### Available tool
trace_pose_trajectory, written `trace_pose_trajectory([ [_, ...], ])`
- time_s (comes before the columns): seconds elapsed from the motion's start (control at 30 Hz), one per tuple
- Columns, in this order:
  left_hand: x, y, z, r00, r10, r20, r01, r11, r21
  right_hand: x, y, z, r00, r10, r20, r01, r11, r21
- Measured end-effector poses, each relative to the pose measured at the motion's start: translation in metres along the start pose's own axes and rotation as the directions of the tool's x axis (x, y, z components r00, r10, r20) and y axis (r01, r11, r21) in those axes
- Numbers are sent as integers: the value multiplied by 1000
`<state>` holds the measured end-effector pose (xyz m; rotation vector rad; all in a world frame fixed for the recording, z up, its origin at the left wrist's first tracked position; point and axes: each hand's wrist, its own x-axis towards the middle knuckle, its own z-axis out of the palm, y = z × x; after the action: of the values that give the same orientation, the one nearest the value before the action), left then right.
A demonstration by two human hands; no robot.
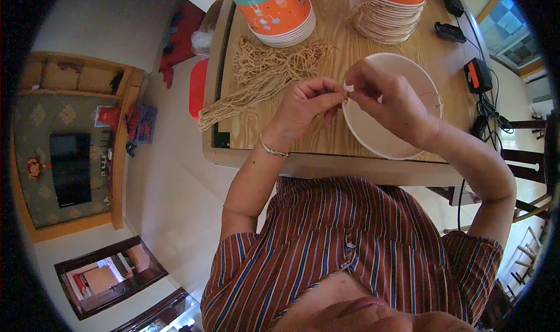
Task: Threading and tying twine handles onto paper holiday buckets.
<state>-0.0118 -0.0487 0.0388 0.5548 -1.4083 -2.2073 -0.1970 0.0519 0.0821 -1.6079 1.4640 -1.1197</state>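
Note:
A white paper bucket (373,135) sits tilted on the table near its front edge, its pale inside facing me. At the left part of its rim, my left hand (303,107) pinches with thumb and forefinger what looks like a short end of twine. My right hand (396,102) reaches across the bucket's mouth, fingers bent and closed at the same spot. A small white bit shows between the fingertips; the rest there is hidden. A thin strand of twine (439,100) shows at the rim's right side. Just beyond my left hand lies a loose bundle of tan twine cords (274,69).
Two stacks of orange paper buckets, one green-banded stack (274,17) and one with twine on it (388,17), stand at the back of the wooden table (245,135). Black adapters (478,75) and cables lie along the right edge. A red stool (198,90) is left of the table.

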Motion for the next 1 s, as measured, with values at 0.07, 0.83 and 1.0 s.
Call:
trace_pose_trajectory([
  [0.07,0,0,0,1000,-8,-1,8,1000,-30,-2,-9,-1,983,-181,2,178,961,-211],
  [0.83,0,18,9,999,-30,-24,36,937,347,6,-6,-13,990,-7,140,32,984,-178],
  [1.0,-3,12,15,999,-3,-33,14,946,324,11,-9,-18,940,243,241,-276,954,116],
])
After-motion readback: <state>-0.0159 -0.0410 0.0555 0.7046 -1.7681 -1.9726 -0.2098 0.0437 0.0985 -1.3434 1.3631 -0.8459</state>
